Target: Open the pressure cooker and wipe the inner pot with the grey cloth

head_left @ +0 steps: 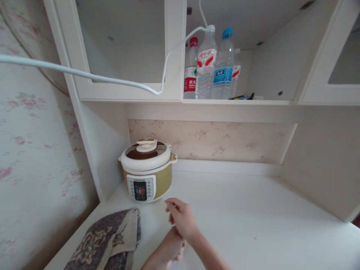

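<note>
Half-curled, the right hand (180, 218) crosses above the left hand (173, 243), just in front of and to the right of the cooker (149, 171); the left hand's fingers are bent too, but overlap and blur hide them, so I cannot tell whether either hand grips anything. Both forearms run out of view at the bottom.

Rounded and squat, the cooker has olive-green sides, a white rim and a glossy brown top; its closed lid hides the inside, and the panel's lettering is too small to read. Nearer than the cooker and left of it, a folded towel (123, 236), dark and fuzzy with pale curling figures, is cut off below.

Above and right of the cooker, clear plastic bottles (206, 71) stand in a white cabinet (174, 48), one partly hidden at the back; their fill is hard to judge.
</note>
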Tool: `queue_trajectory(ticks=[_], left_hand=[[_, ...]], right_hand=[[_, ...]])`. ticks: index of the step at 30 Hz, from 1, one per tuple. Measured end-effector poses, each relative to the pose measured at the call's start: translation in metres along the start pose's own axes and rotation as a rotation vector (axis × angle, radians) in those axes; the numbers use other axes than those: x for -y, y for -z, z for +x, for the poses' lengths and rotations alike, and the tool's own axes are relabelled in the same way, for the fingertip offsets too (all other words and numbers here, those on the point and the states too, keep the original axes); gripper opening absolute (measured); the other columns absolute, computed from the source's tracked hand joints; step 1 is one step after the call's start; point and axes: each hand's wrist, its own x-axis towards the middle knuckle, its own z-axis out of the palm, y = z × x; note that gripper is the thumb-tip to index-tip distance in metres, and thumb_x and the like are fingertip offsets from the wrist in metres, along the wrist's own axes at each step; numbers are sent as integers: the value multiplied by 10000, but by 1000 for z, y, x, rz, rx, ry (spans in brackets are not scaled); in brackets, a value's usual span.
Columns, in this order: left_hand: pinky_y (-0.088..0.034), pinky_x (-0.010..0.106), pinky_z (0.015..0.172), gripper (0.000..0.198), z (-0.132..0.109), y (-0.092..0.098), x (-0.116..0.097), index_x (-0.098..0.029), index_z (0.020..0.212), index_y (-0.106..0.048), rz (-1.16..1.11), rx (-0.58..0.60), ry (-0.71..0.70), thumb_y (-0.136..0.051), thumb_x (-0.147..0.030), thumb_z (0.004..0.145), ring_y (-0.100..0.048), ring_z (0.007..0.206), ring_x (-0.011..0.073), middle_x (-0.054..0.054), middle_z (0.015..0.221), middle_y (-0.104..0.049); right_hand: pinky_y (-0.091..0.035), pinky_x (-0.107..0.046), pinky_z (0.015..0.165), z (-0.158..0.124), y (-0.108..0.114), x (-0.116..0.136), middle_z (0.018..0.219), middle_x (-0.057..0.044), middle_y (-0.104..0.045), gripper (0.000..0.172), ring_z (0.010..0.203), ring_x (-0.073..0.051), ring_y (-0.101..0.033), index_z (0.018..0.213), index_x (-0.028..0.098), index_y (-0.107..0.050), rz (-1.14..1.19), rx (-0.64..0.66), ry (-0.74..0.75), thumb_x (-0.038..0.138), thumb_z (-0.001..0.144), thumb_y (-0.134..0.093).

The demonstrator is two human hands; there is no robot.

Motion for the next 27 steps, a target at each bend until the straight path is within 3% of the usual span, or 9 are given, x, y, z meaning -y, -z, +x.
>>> queue_trajectory(ticks=[1, 3, 5, 7, 10, 14, 27], left_hand=[[-142, 198, 382, 128, 14, 3, -3, -184, 809, -503, -16, -18, 8, -524, -301, 855, -227, 374, 42, -91, 521, -346], [-38, 230, 405, 138, 30, 7, -3, -202, 796, -479, -62, -39, 0, -537, -328, 803, -136, 367, 42, -106, 503, -268], [-21, 237, 421, 193, 32, 8, 1, -207, 813, -483, -98, -7, -25, -558, -376, 759, -136, 382, 41, -105, 524, -275], [-19, 237, 426, 232, 27, 7, 5, -202, 822, -485, -96, 49, -44, -569, -403, 740, -143, 395, 39, -103, 542, -291], [-14, 238, 426, 252, 20, 7, 6, -206, 792, -449, -94, 98, -64, -564, -426, 749, -124, 400, 40, -106, 541, -277], [-12, 235, 428, 337, 18, 8, 5, -220, 699, -331, -137, 93, -55, -530, -481, 777, -75, 410, 44, -114, 526, -201], [-22, 236, 417, 347, 20, 8, 6, -220, 691, -317, -134, 136, -70, -519, -480, 804, -70, 415, 48, -112, 532, -197]], right_hand=[[-427, -234, 517, -3, 20, -10, 703, -17, -643, 381, 541, -125, -543, 992, 181, -691, -38, -133, 11, 441, 824, -469], [-461, -261, 624, -14, 59, -37, 722, -38, -661, 412, 679, -170, -596, 973, 169, -696, -125, -317, 18, 477, 821, -468], [-471, -285, 755, -29, 89, -64, 880, -73, -702, 407, 842, -209, -623, 916, 170, -712, -185, -436, -7, 491, 788, -498], [-465, -295, 804, -42, 105, -82, 969, -84, -706, 425, 923, -230, -622, 919, 174, -715, -225, -496, -36, 501, 791, -475], [-460, -296, 799, -51, 105, -88, 969, -78, -710, 438, 918, -230, -628, 945, 180, -705, -288, -422, -49, 494, 826, -424], [-452, -303, 755, -49, 95, -79, 866, -63, -719, 418, 812, -220, -638, 957, 190, -703, -369, -276, -42, 463, 850, -405], [-452, -291, 788, -48, 96, -79, 916, -68, -722, 397, 857, -214, -644, 961, 190, -707, -368, -258, -46, 437, 850, -417]])
